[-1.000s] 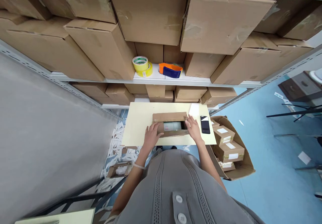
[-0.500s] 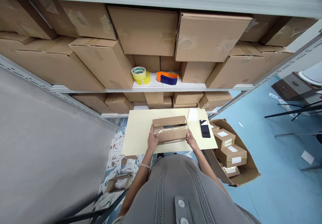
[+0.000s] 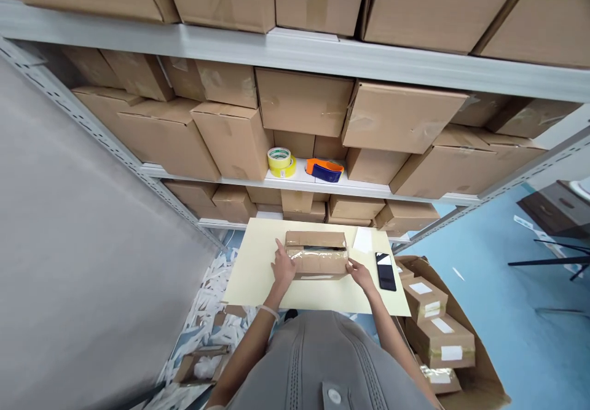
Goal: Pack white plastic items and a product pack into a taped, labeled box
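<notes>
In the head view, the box [image 3: 320, 264] is small, long and brown, made of plain cardboard. Its long side faces the person. Two top flaps run along its length, with a narrow dark gap between them; what is inside is too hidden to tell. A shiny strip of clear tape lies along the near flap, and a white strip shows low on the near side.

There is one such box on the tabletop [image 3: 258, 247], along with one phone [image 3: 386, 271] and one white sheet [image 3: 362, 240], both on the right-hand part. The shelf [image 3: 299, 179] behind carries two yellow tape rolls [image 3: 281, 162], one partly on top of the other, and one orange-and-blue band [image 3: 325, 169]. To the right, a big carton [image 3: 486, 361] holds at least four taped boxes [image 3: 424, 296] with white labels.

The box sits around the middle of the tabletop, between the two hands. The left grip [image 3: 284, 268] is loosely spread at its left end: the thumb touches the box, while the index finger points away from it. The right grip [image 3: 361, 275] has its fingertips at the right end, partly curled; how firmly they close on the cardboard I cannot tell.
</notes>
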Tool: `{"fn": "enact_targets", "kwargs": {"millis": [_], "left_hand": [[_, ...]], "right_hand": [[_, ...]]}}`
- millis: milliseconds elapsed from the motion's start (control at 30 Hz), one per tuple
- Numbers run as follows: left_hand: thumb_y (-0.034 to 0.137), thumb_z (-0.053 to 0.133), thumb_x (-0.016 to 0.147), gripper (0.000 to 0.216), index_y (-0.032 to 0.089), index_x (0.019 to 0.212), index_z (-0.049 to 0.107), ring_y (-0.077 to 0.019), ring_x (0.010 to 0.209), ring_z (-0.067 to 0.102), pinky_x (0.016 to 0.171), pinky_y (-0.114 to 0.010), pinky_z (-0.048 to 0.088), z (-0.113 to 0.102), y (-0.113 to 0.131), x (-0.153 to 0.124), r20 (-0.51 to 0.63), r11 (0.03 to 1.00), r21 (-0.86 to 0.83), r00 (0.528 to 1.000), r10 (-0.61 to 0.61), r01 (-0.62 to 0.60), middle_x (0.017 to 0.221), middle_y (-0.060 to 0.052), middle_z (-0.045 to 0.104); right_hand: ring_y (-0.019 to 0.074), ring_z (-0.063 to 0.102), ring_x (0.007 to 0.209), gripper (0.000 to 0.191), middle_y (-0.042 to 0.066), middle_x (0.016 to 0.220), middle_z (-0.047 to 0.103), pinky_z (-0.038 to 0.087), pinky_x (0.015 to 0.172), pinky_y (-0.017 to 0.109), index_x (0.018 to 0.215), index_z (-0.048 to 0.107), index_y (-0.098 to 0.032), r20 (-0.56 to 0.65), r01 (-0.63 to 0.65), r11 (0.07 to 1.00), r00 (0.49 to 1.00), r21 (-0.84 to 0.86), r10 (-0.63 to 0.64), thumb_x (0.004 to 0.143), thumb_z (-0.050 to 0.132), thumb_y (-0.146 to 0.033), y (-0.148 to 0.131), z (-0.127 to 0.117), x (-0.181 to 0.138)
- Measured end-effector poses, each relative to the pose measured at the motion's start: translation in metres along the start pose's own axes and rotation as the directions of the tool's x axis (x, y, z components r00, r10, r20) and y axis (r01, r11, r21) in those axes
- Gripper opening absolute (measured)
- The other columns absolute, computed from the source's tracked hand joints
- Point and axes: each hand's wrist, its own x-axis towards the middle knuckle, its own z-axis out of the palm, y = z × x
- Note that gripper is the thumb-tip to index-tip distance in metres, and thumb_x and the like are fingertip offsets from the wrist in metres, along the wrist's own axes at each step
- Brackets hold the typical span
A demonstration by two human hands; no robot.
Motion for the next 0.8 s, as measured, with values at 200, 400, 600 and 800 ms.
{"fn": "enact_targets", "kwargs": {"millis": [200, 400, 600, 800], "left_hand": [[0.041, 0.052, 0.089, 0.078, 0.015, 0.155, 0.021, -0.0325, 0.151, 0.011, 0.120, -0.058, 0.008, 0.016, 0.013, -0.007, 0.048, 0.867, 0.220, 0.893, 0.448, -0.447, 0.161, -0.018, 0.021], [0.058, 0.055, 0.084, 0.088, 0.011, 0.153, 0.027, -0.0355, 0.148, 0.023, 0.120, -0.059, 0.009, 0.032, 0.003, -0.001, 0.139, 0.838, 0.218, 0.866, 0.480, -0.499, 0.157, -0.023, 0.028], [0.062, 0.057, 0.080, 0.094, 0.009, 0.153, 0.028, -0.0364, 0.148, 0.020, 0.120, -0.059, 0.009, 0.036, -0.001, 0.002, 0.168, 0.840, 0.173, 0.856, 0.489, -0.514, 0.157, -0.024, 0.025], [0.058, 0.060, 0.078, 0.095, 0.008, 0.152, 0.029, -0.0338, 0.148, 0.022, 0.122, -0.055, 0.010, 0.034, 0.002, -0.001, 0.142, 0.838, 0.193, 0.859, 0.491, -0.511, 0.157, -0.024, 0.028]], "right_hand": [[0.0307, 0.055, 0.122, 0.046, 0.014, 0.128, 0.062, 0.044, 0.103, 0.044, 0.127, 0.060, -0.018, -0.101, 0.055, 0.997, 0.993, -0.058, -0.061, 0.094, 0.037, -0.039, -0.066, -0.049, 0.084], [0.0270, 0.049, 0.125, 0.041, 0.015, 0.133, 0.057, 0.037, 0.109, 0.040, 0.134, 0.052, -0.013, -0.059, 0.372, 0.891, 0.915, -0.260, -0.399, 0.096, 0.040, -0.023, -0.160, -0.065, 0.204], [0.0265, 0.055, 0.119, 0.039, 0.019, 0.126, 0.062, 0.036, 0.107, 0.040, 0.134, 0.050, -0.007, 0.040, 0.252, 0.867, 0.965, -0.430, -0.260, 0.098, 0.044, -0.021, -0.168, -0.039, 0.262], [0.0258, 0.062, 0.107, 0.029, 0.017, 0.117, 0.068, 0.043, 0.099, 0.037, 0.120, 0.061, -0.012, -0.005, 0.185, 0.911, 0.980, -0.368, -0.201, 0.095, 0.053, -0.025, -0.165, -0.040, 0.269]]}}
